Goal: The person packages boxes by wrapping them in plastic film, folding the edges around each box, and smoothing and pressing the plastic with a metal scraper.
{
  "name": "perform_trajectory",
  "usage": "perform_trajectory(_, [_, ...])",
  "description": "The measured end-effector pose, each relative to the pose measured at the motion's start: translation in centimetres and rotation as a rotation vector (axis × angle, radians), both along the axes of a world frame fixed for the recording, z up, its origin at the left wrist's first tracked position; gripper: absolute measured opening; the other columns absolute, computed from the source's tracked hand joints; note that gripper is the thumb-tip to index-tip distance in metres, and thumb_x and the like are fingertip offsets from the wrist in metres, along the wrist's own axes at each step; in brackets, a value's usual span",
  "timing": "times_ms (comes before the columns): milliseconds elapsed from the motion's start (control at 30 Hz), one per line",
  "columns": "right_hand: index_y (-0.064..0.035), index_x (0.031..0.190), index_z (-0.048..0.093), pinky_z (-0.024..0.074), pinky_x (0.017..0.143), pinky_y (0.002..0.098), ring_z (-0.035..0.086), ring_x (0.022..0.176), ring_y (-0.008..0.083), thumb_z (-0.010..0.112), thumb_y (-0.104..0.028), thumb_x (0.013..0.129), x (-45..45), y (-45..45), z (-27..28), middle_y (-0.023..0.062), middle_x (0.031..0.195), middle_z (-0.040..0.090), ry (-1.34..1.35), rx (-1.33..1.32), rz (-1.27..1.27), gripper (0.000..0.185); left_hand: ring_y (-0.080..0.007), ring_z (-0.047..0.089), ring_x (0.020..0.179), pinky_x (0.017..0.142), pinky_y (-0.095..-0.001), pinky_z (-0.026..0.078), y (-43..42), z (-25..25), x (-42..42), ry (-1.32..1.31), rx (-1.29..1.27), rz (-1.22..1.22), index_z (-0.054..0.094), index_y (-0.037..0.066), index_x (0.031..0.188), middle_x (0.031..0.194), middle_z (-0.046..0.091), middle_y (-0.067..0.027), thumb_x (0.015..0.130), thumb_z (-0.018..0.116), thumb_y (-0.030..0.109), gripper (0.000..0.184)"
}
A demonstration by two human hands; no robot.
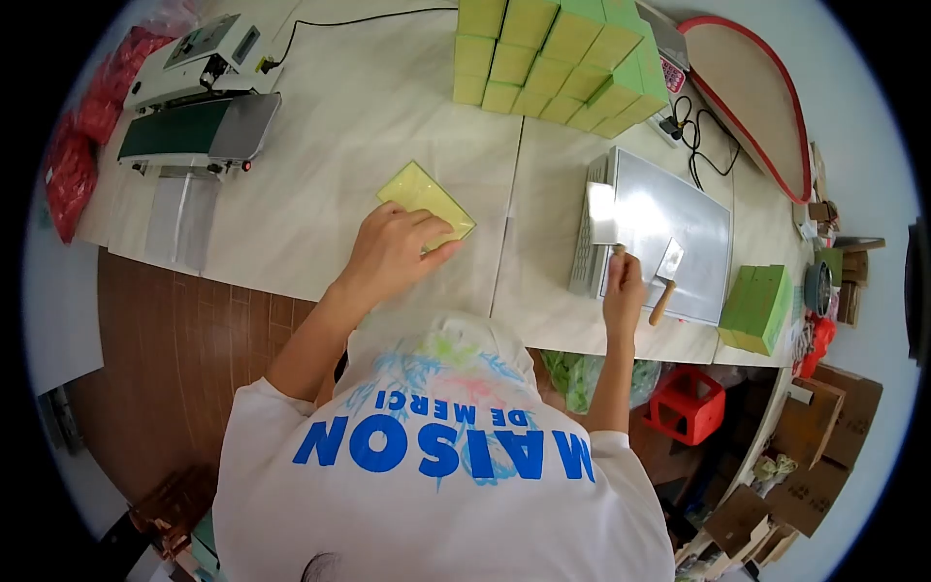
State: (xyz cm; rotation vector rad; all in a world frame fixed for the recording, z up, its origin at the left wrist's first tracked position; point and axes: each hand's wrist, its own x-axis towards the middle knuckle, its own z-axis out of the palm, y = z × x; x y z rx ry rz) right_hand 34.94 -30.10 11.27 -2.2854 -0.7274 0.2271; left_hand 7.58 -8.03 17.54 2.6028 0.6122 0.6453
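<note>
One yellow-green box lies flat on the table, near the middle, under the left hand; that hand's fingers curl onto its near part, though whether they pinch or merely press it, I cannot tell. Its handling looks unfinished, while how many others are done or left cannot be judged. The right hand grasps one scraper by its handle, the blade at the left edge of one metal hot plate. A second scraper lies on the plate. Counted: two scrapers, one plate, one band sealer far left. The far box stack and the green block at right hide their exact numbers.
</note>
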Motion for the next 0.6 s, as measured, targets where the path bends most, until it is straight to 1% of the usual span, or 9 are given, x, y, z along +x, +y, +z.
perform_trajectory(67, [0.0019, 0.109, 0.06, 0.0404, 0.056, 0.0287, 0.043, 0.061, 0.0131, 0.059, -0.02, 0.096, -2.8, 0.7, 3.6, 0.0103, 0.068, 0.052, 0.152, 0.086, 0.17, 0.025, -0.0223, 0.063, 0.072, 0.075, -0.0346, 0.047, -0.1, -0.6, 0.0, -0.008, -0.017, 0.031, 0.068, 0.008, 0.081, 0.083, 0.07, -0.0031, 0.082, 0.071, 0.021, 0.014])
perform_trajectory(133, [0.002, 0.107, 0.061, 0.0395, 0.054, 0.0283, 0.042, 0.057, 0.0134, 0.061, -0.017, 0.094, -4.7, 0.9, 6.1, 0.0102, 0.065, 0.052, 0.139, 0.057, 0.298, 0.023, -0.022, 0.064, 0.072, 0.075, -0.0346, 0.047, 0.0, -1.1, -0.2, -0.016, -0.025, 0.063, 0.068, 0.008, 0.081, 0.085, 0.07, -0.0021, 0.082, 0.071, 0.02, 0.013])
perform_trajectory(200, [0.0016, 0.104, 0.062, 0.0393, 0.052, 0.0279, 0.043, 0.054, 0.0138, 0.065, -0.015, 0.091, -6.2, 0.9, 8.4, 0.0095, 0.063, 0.052, 0.125, 0.019, 0.408, 0.021, -0.0215, 0.064, 0.074, 0.077, -0.035, 0.046, 0.2, -1.3, -0.4, -0.044, -0.012, 0.092, 0.067, 0.009, 0.083, 0.087, 0.071, -0.001, 0.082, 0.071, 0.018, 0.01])
perform_trajectory(233, [0.0012, 0.102, 0.063, 0.0408, 0.051, 0.029, 0.048, 0.051, 0.0167, 0.067, -0.013, 0.089, -6.8, 0.9, 9.1, 0.0105, 0.063, 0.055, 0.143, 0.026, 0.455, 0.02, -0.0215, 0.064, 0.074, 0.077, -0.035, 0.046, 0.3, -1.3, -0.4, -0.047, -0.012, 0.094, 0.067, 0.009, 0.083, 0.087, 0.071, -0.001, 0.082, 0.071, 0.018, 0.01])
perform_trajectory(267, [0.0012, 0.102, 0.063, 0.0408, 0.051, 0.029, 0.048, 0.051, 0.0167, 0.067, -0.013, 0.089, -7.3, 0.8, 9.6, 0.0105, 0.063, 0.055, 0.14, 0.024, 0.458, 0.02, -0.0213, 0.063, 0.076, 0.079, -0.0355, 0.045, 0.3, -1.2, -0.4, -0.054, -0.019, 0.105, 0.067, 0.009, 0.082, 0.086, 0.07, -0.0007, 0.082, 0.071, 0.017, 0.01])
perform_trajectory(367, [-0.0001, 0.098, 0.063, 0.0448, 0.05, 0.0321, 0.057, 0.052, 0.0238, 0.07, -0.011, 0.085, -8.4, 1.0, 10.3, 0.0145, 0.067, 0.062, 0.116, 0.005, 0.622, 0.018, -0.0214, 0.061, 0.081, 0.081, -0.0362, 0.044, 0.4, -1.3, -0.6, -0.06, -0.005, 0.136, 0.065, 0.009, 0.081, 0.086, 0.068, -0.0001, 0.082, 0.07, 0.016, 0.009])
perform_trajectory(433, [-0.0003, 0.097, 0.063, 0.0454, 0.05, 0.0319, 0.058, 0.052, 0.0241, 0.07, -0.011, 0.085, -9.0, 1.3, 10.3, 0.0146, 0.068, 0.062, 0.126, -0.003, 0.639, 0.018, -0.0217, 0.06, 0.083, 0.082, -0.0365, 0.043, 0.5, -1.4, -0.6, -0.061, 0.014, 0.155, 0.064, 0.009, 0.08, 0.087, 0.066, 0.0001, 0.082, 0.07, 0.015, 0.009])
perform_trajectory(533, [-0.0008, 0.097, 0.063, 0.0469, 0.051, 0.0312, 0.062, 0.054, 0.0242, 0.07, -0.011, 0.085, -9.7, 1.8, 9.8, 0.0148, 0.069, 0.063, 0.118, 0.005, 0.658, 0.018, -0.0227, 0.057, 0.089, 0.082, -0.0374, 0.042, 0.8, -1.7, -0.7, -0.068, 0.007, 0.182, 0.063, 0.009, 0.081, 0.093, 0.063, -0.0005, 0.081, 0.071, 0.014, 0.009])
perform_trajectory(600, [-0.0011, 0.097, 0.063, 0.0476, 0.051, 0.0312, 0.062, 0.055, 0.0249, 0.07, -0.011, 0.085, -10.0, 2.1, 9.4, 0.0147, 0.069, 0.064, 0.108, -0.013, 0.65, 0.017, -0.0242, 0.056, 0.095, 0.083, -0.0391, 0.042, 1.1, -1.7, -0.8, -0.049, -0.006, 0.189, 0.063, 0.009, 0.085, 0.101, 0.063, -0.0023, 0.081, 0.07, 0.013, 0.009])
